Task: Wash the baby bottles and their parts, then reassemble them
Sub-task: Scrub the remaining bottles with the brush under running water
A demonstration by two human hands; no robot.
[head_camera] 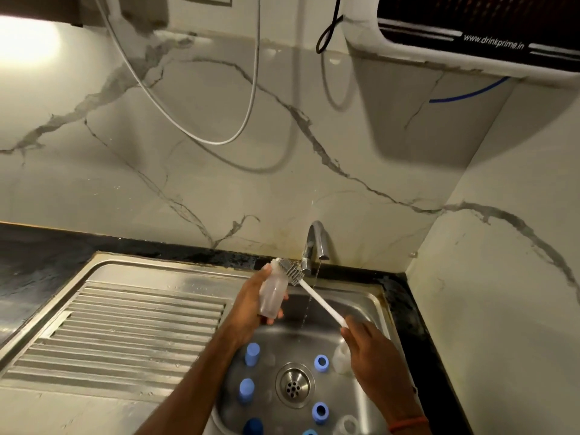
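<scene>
Head view looks down on a pale marble wall (219, 171) with grey veins. A white water purifier (470, 32) hangs at its upper right, and a white cable (251, 89) loops down the wall. Below, a black counter (37, 262) frames a steel sink (370, 306) with a ribbed draining board (125, 334) on its left side. A chrome tap (315, 243) stands at the back rim, and a thin stream of water (310, 296) falls from it into the basin.

Over the basin, the left hand (251, 306) has its fingers curled round a clear baby bottle (273, 293), which is tilted with its mouth up and toward the tap. The right hand (373, 350) grips the end of the white handle of a bottle brush (317, 301), whose grey bristle head sits at the bottle's mouth. An orange band (408, 423) circles the right wrist.

On the basin floor, around the drain (294, 385), lie three blue caps (252, 354) on the left and three blue rings (321, 362) on the right. A second clear bottle (340, 356) lies partly hidden under the right hand, and another clear piece (346, 425) sits near the lower edge.
</scene>
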